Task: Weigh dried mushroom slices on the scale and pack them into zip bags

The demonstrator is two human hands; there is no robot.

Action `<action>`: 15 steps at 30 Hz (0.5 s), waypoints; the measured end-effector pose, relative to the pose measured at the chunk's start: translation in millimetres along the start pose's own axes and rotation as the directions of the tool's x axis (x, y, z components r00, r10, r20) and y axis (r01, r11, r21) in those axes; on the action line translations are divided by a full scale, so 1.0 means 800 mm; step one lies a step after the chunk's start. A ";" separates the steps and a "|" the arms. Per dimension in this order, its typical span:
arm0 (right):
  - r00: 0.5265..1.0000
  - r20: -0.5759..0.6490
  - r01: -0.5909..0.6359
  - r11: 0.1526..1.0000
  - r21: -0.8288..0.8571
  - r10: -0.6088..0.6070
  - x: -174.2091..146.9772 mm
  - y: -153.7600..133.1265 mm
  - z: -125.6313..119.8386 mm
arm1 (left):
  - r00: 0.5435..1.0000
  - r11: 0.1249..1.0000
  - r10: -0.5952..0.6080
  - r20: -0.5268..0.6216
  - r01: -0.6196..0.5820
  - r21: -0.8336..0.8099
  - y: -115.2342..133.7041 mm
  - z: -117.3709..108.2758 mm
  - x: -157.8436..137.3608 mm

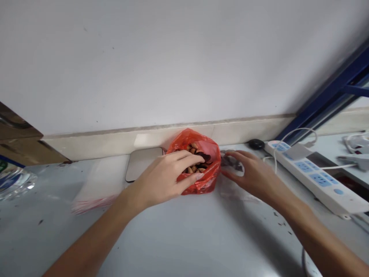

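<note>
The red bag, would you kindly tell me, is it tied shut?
No, the red bag stands open, with brown pieces visible inside.

Markings check, head cam: no txt, nos., brand or sign legible. Details below.

Clear bottle [21, 184], far L edge: has printed label [3, 166], blue w/ green patch + pale mark on it. Cut off by pic edge; wording can't be read.

White power strip [300, 166], R side: lt-blue socket panels [319, 179] + round blue button [338, 191]. Any lettering too small/blurred to make out.

Pale adapter [298, 151] on strip: any rating print illegible.

Stack of clear bags [100, 181], L of ctr: reddish bands at near end; any print there unreadable at this res.
</note>
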State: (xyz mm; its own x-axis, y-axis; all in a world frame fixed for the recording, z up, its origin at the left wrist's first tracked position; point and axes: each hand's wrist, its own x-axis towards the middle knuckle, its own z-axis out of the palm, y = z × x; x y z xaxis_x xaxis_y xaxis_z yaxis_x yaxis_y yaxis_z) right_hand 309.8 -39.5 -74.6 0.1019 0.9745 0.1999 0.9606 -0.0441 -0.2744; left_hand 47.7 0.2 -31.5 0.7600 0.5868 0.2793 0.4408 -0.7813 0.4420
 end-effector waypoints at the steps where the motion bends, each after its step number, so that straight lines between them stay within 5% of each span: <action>1: 1.000 -0.015 -0.009 1.000 -0.002 0.009 0.001 -0.001 0.002 | 1.000 1.000 -0.003 0.002 0.003 0.004 0.000 -0.001 -0.001; 5: 0.987 -0.157 -0.036 0.999 -0.011 0.034 0.016 0.009 -0.011 | 1.000 1.000 -0.012 0.008 0.011 0.019 -0.003 -0.004 -0.003; 8: 0.993 -0.098 0.062 0.997 -0.052 -0.067 0.028 0.019 -0.012 | 1.000 1.000 -0.024 -0.002 0.024 0.019 -0.004 -0.006 -0.005; 11: 0.986 0.032 0.167 0.982 -0.087 -0.165 0.028 0.025 0.011 | 1.000 0.999 -0.031 -0.002 0.031 0.011 -0.002 -0.009 -0.006; 15: 0.994 -0.025 0.104 0.982 -0.159 -0.109 0.010 0.029 0.051 | 1.000 1.000 -0.027 -0.001 0.027 0.010 0.000 -0.013 -0.007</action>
State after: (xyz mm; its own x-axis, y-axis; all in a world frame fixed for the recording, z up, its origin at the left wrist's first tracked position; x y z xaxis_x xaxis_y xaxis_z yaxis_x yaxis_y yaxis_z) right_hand 322.4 -23.3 -117.6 0.0027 0.9676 0.2524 0.9948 0.0231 -0.0990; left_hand 38.3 -0.8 -24.4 0.7470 0.6083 0.2682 0.4661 -0.7669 0.4412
